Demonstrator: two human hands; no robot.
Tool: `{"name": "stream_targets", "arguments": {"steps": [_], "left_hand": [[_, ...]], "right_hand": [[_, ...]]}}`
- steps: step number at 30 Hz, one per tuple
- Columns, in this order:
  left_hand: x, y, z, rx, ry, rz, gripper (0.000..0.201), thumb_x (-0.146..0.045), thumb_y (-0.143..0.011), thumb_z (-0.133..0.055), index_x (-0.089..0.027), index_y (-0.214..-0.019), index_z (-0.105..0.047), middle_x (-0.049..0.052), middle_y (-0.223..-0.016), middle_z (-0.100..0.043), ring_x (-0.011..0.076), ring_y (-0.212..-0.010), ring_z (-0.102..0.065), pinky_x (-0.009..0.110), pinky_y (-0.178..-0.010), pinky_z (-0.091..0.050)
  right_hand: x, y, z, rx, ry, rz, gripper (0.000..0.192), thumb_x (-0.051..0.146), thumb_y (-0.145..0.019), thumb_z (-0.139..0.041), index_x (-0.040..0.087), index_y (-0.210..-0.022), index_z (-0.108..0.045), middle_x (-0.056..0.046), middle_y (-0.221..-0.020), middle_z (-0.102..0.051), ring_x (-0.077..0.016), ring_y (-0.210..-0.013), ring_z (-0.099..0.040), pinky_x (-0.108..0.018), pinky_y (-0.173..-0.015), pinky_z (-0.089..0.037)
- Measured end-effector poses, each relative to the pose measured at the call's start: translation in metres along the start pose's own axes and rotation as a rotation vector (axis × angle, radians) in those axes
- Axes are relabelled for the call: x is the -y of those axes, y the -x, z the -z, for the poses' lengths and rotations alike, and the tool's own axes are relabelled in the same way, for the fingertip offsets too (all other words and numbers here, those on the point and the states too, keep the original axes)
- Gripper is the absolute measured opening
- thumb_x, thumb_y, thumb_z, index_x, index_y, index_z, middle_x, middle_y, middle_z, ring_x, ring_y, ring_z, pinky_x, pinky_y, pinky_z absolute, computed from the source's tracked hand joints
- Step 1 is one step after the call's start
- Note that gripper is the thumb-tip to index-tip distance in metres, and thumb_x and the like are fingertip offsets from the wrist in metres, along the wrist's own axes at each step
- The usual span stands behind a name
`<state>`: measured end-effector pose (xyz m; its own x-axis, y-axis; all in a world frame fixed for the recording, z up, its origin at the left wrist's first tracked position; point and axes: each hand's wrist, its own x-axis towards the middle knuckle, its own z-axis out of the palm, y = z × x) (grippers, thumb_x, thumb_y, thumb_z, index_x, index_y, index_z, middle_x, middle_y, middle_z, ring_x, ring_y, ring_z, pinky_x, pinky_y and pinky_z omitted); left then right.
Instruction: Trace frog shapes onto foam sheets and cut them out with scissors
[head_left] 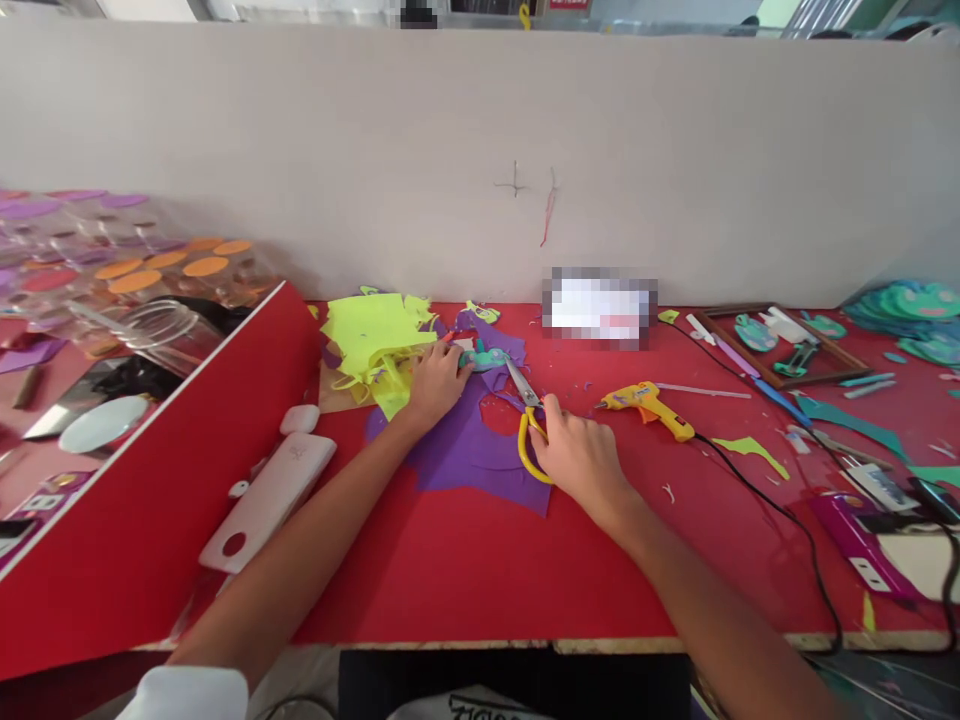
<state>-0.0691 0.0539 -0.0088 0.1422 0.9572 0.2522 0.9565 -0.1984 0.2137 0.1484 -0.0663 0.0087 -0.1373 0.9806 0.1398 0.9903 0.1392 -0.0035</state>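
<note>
The tabletop [465,560] is a smooth red surface with a soft sheen, its front edge showing pale, chipped board. On it the purple sheet [465,455] looks like matt craft foam — flat, soft-edged, no shine. The yellow scraps [375,335] are the same matt stuff, brighter. The scissors [529,415] pair bare metal blades, dully glinting, with glossy yellow plastic loops. The glue gun [649,405] is yellow plastic, smooth and slightly shiny; its cord [780,510] is black and matt. The frame [784,375] looks like dark wood. The jar [161,325] is clear and glossy — glass or plastic, hard to tell. The wall [480,160] is pale, matt board.
</note>
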Motion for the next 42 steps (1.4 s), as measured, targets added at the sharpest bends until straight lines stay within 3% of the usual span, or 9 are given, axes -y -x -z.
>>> {"name": "stream_targets", "arguments": {"steps": [3, 9, 14, 17, 20, 23, 25, 35, 42], "left_hand": [[0.004, 0.000, -0.008, -0.016, 0.016, -0.007, 0.028, -0.037, -0.098, -0.056, -0.018, -0.116, -0.064, 0.017, -0.128, -0.064, 0.0335, -0.123, -0.056, 0.046, -0.101, -0.041], [0.015, -0.003, -0.009, -0.010, 0.227, 0.046, 0.022, -0.026, -0.091, -0.063, -0.016, -0.111, -0.062, 0.012, -0.107, -0.070, 0.0247, -0.100, -0.064, 0.036, -0.088, -0.046], [0.018, -0.004, -0.010, -0.021, 0.289, 0.036, 0.019, -0.026, -0.090, -0.063, -0.017, -0.106, -0.062, 0.007, -0.094, -0.069, 0.0220, -0.088, -0.064, 0.033, -0.082, -0.047], [0.019, -0.005, -0.012, -0.025, 0.315, 0.035, 0.020, -0.026, -0.089, -0.064, -0.018, -0.107, -0.063, 0.007, -0.093, -0.069, 0.0213, -0.087, -0.063, 0.032, -0.081, -0.047], [0.020, -0.006, -0.013, -0.030, 0.338, 0.033, 0.020, -0.025, -0.088, -0.064, -0.018, -0.107, -0.063, 0.007, -0.093, -0.069, 0.0214, -0.087, -0.063, 0.032, -0.081, -0.046], [0.021, -0.006, -0.013, -0.027, 0.331, 0.032, 0.019, -0.025, -0.088, -0.064, -0.018, -0.105, -0.063, 0.007, -0.092, -0.069, 0.0218, -0.086, -0.063, 0.032, -0.080, -0.046], [0.021, -0.006, -0.013, -0.038, 0.325, 0.028, 0.018, -0.025, -0.087, -0.064, -0.018, -0.104, -0.063, 0.006, -0.090, -0.068, 0.0219, -0.085, -0.063, 0.032, -0.079, -0.045], [0.023, -0.007, -0.016, -0.089, 0.370, -0.004, 0.014, -0.026, -0.085, -0.066, -0.018, -0.096, -0.062, 0.003, -0.082, -0.065, 0.0199, -0.077, -0.060, 0.031, -0.074, -0.044], [0.025, -0.006, -0.018, -0.128, 0.459, -0.014, 0.008, -0.022, -0.087, -0.061, -0.018, -0.093, -0.060, 0.002, -0.078, -0.063, 0.0184, -0.073, -0.059, 0.030, -0.071, -0.044]], "right_hand": [[0.001, -0.002, 0.002, 0.017, 0.000, -0.008, 0.023, 0.035, -0.099, -0.054, 0.018, -0.114, -0.053, -0.012, -0.073, -0.073, -0.0318, -0.069, -0.074, -0.031, -0.056, -0.033], [-0.009, -0.004, 0.007, 0.024, 0.042, -0.040, 0.022, 0.037, -0.098, -0.057, 0.018, -0.109, -0.055, -0.011, -0.071, -0.072, -0.0306, -0.067, -0.073, -0.030, -0.054, -0.029], [-0.017, 0.010, 0.017, 0.044, 0.023, 0.050, 0.018, 0.035, -0.100, -0.056, 0.017, -0.101, -0.059, -0.011, -0.081, -0.073, -0.0266, -0.073, -0.071, -0.031, -0.054, -0.030], [-0.041, 0.015, 0.027, -0.039, 0.006, 0.078, 0.019, 0.035, -0.102, -0.054, 0.020, -0.092, -0.060, -0.010, -0.090, -0.072, -0.0265, -0.087, -0.069, -0.031, -0.060, -0.036], [-0.080, 0.013, 0.030, -0.104, 0.134, -0.095, 0.017, 0.035, -0.099, -0.060, 0.019, -0.102, -0.061, -0.013, -0.100, -0.071, -0.0300, -0.094, -0.066, -0.033, -0.062, -0.037], [-0.115, 0.006, 0.021, -0.007, 0.185, -0.238, 0.035, 0.045, -0.097, -0.062, 0.014, -0.112, -0.060, -0.018, -0.104, -0.070, -0.0321, -0.092, -0.066, -0.033, -0.061, -0.037], [-0.128, 0.003, 0.013, 0.043, 0.164, -0.236, 0.034, 0.040, -0.097, -0.062, 0.014, -0.118, -0.059, -0.017, -0.110, -0.069, -0.0309, -0.095, -0.067, -0.033, -0.062, -0.038], [-0.138, -0.001, 0.000, 0.000, 0.150, -0.257, 0.023, 0.032, -0.098, -0.059, 0.014, -0.112, -0.061, -0.014, -0.101, -0.071, -0.0287, -0.091, -0.068, -0.033, -0.064, -0.038], [-0.147, -0.006, 0.004, 0.024, 0.218, -0.307, 0.033, 0.043, -0.101, -0.055, 0.011, -0.106, -0.064, -0.016, -0.093, -0.072, -0.0284, -0.082, -0.068, -0.032, -0.057, -0.031]]}}
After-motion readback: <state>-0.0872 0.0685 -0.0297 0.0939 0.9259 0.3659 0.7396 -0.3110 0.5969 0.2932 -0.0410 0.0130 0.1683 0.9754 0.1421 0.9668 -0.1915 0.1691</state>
